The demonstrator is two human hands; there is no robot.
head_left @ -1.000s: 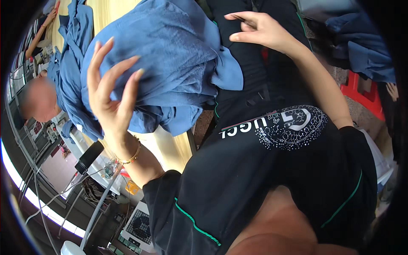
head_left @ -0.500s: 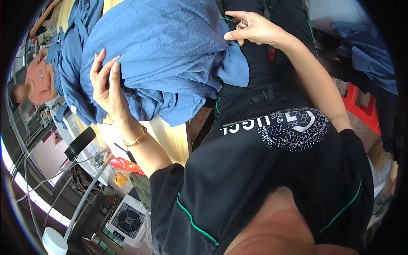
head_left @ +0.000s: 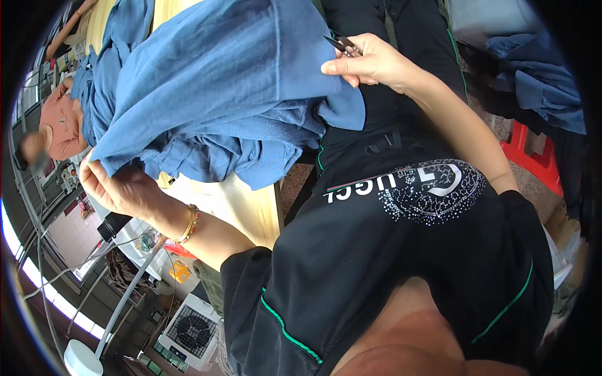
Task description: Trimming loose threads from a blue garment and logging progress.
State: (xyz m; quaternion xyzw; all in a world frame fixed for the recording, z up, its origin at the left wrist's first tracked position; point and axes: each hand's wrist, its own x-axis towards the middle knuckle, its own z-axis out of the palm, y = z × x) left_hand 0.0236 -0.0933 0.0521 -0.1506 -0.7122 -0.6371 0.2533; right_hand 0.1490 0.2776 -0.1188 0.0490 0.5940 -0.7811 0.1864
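Note:
A large blue cloth piece (head_left: pixel 219 69) with a stitched seam lies bunched over the table edge and my lap. At its left end, my left hand (head_left: pixel 122 191) is closed on a lifted corner, the fingers partly behind the fabric. My right hand (head_left: pixel 370 62), at the cloth's right edge, is closed round small dark thread snips (head_left: pixel 342 46), whose blades point up and left. Its thumb lies against the cloth edge; whether it also pinches the fabric I cannot tell.
The pale wooden table (head_left: pixel 248 210) shows below the cloth. More blue fabric (head_left: pixel 542 88) is heaped at the right, above a red plastic stool (head_left: pixel 533 163). A lamp arm (head_left: pixel 125 294) rises at the lower left. Another person (head_left: pixel 59 125) sits at the far left.
My left hand, open on the cloth before, has moved left and down and now grips a corner, stretching the fabric out. My right hand has shifted slightly down with the snips.

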